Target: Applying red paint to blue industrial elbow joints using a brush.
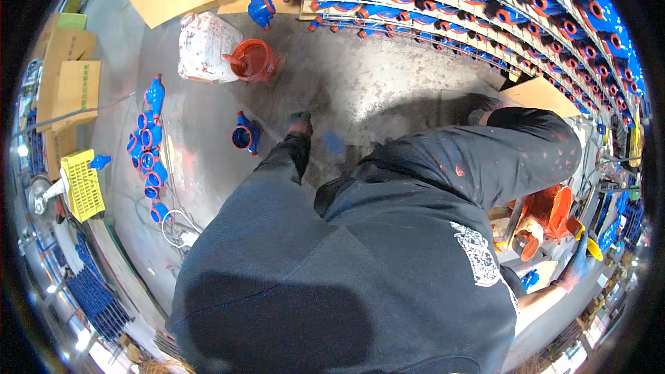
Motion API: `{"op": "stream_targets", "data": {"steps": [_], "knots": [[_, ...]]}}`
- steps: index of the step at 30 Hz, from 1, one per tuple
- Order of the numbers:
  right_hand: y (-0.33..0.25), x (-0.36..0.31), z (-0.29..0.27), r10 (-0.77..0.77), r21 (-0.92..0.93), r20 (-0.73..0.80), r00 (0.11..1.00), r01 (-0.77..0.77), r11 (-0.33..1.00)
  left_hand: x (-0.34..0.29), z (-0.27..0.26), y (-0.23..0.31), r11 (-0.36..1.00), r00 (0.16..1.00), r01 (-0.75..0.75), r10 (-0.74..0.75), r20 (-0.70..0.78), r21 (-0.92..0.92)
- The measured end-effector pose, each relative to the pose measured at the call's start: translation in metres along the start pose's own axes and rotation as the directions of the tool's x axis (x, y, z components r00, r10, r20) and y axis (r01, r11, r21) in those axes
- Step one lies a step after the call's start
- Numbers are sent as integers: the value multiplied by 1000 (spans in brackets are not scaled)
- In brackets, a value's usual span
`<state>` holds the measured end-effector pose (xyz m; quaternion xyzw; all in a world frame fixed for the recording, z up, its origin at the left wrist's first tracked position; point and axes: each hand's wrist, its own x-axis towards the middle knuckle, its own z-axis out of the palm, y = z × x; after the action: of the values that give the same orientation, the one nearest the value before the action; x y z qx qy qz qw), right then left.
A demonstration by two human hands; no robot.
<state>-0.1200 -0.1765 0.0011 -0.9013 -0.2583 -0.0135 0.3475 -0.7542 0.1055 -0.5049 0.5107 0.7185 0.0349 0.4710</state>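
Observation:
My right hand (573, 268), blue-grey with red stains, is at the far right beside my hip. Its fingers are closed around a yellow-handled paintbrush (593, 248), whose end is coated red. Just beyond it are a red-orange paint-covered container (559, 212) and a smaller red-smeared piece (529, 246). Close by the wrist lies a small blue part (530, 279). I cannot see my left hand in the picture. On the floor by my left foot (300, 125) stands a blue valve body (244, 135) with a red-rimmed opening.
Racks (443, 0) of blue valve bodies with red rims fill the upper right. A red paint bucket (255, 60) stands against a stained white jug (206, 45). Several blue valve bodies (147, 140) line the floor at left, near a yellow crate (84, 183) and cardboard boxes (77, 90).

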Motion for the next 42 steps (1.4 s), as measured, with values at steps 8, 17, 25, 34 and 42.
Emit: {"op": "stream_targets", "data": {"steps": [8, 17, 25, 34, 42], "knots": [[-1, 19, -8, -64, -8, 8, 998, 64, 998, -104, -93, -86, 989, 954, -146, 145, 262, -16], [-30, 22, -4, -74, -176, -48, 996, 65, 982, -37, -185, -139, 905, 559, -183, 418, -716, 385], [-31, 24, -14, -5, -87, -103, 995, -4, 996, -3, -154, -208, 943, 721, 236, -10, -693, 233], [1, 23, -36, -8, -112, -206, 979, -15, 994, 43, -149, -165, 910, 839, 342, -181, -514, 237], [14, 27, -36, 55, -41, -214, 975, -66, 997, 22, -163, -133, 865, 920, 311, -169, -354, 394]]}}
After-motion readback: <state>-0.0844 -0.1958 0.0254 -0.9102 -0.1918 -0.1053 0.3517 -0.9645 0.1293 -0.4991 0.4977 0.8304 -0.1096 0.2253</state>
